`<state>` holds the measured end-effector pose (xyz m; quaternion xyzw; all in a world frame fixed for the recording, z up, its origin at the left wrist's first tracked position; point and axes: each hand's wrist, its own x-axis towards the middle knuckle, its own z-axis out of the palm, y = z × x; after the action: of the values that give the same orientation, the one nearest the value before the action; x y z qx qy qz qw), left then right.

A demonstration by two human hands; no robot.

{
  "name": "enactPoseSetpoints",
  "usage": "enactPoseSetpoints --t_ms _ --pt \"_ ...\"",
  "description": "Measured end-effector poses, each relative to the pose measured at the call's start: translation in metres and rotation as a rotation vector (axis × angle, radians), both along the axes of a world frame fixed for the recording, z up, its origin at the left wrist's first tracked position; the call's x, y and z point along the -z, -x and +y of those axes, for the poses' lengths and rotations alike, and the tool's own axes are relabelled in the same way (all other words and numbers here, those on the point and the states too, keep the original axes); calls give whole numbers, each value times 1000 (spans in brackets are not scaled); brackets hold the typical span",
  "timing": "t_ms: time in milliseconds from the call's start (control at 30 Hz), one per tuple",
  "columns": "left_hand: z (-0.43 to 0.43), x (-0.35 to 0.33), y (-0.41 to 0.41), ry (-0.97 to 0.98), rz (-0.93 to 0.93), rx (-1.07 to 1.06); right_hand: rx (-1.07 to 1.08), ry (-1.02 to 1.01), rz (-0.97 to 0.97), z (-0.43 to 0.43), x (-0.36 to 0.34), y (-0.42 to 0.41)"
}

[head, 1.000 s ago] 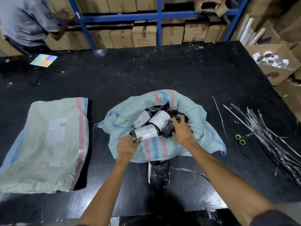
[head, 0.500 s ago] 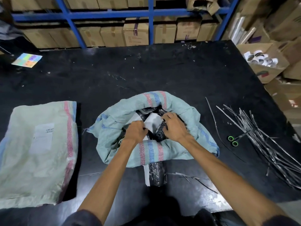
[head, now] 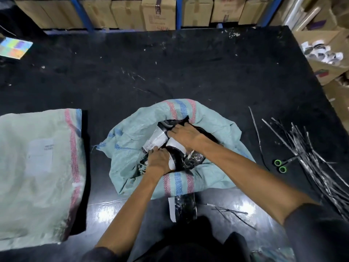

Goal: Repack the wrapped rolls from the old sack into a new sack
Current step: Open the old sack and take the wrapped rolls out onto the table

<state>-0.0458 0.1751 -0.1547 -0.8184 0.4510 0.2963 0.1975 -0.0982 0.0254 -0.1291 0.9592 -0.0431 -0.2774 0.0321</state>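
Observation:
A pale green woven sack (head: 132, 140) with red and blue stripes lies open in the middle of the black table (head: 170, 69), its mouth rolled down. Black-wrapped rolls with white labels (head: 157, 138) fill its opening. My left hand (head: 158, 162) rests on a roll at the near side of the opening, fingers curled over it. My right hand (head: 184, 135) reaches deeper, pressed onto rolls at the far side. One black-wrapped roll (head: 184, 207) lies on the table just in front of the sack. A second flat green sack (head: 37, 176) lies to the left.
Green-handled scissors (head: 280, 165) and a pile of silver strips (head: 317, 163) lie at the right. A coloured card (head: 14, 48) sits at the far left. Cardboard boxes on blue shelving (head: 158, 14) stand behind the table; an open box of tape rolls (head: 321, 53) stands at the right.
Both hands moved deeper into the sack's opening; the right hand went toward the far side. The view tilted down, and the person at the back left is out of sight.

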Motion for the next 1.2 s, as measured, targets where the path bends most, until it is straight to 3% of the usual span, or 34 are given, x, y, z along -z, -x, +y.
enactPoseSetpoints --t_ms 100,167,300,500,600,733,833,1000,1200 --pt "8 5 -1 88 -3 16 35 -43 -39 -1 9 2" --pt "13 2 -5 146 89 -46 116 -145 -74 -4 9 8" --pt "19 -24 -27 331 429 -337 430 -480 -173 -18 -7 19" --pt "37 -93 -60 774 604 -518 933 -1049 -351 -37 -59 36" --pt "42 -132 -60 1002 627 -625 1034 -1320 -405 -22 -94 48" --pt "62 -186 -55 1257 672 -657 1077 -1385 -591 11 -137 58" --pt "104 -221 -49 1385 555 -620 1010 -1413 -668 48 -172 66" --pt "186 -243 -44 1254 578 -653 803 -1411 -436 117 -205 71" --pt "303 -157 -52 874 464 -813 732 -1235 38 223 -164 60"
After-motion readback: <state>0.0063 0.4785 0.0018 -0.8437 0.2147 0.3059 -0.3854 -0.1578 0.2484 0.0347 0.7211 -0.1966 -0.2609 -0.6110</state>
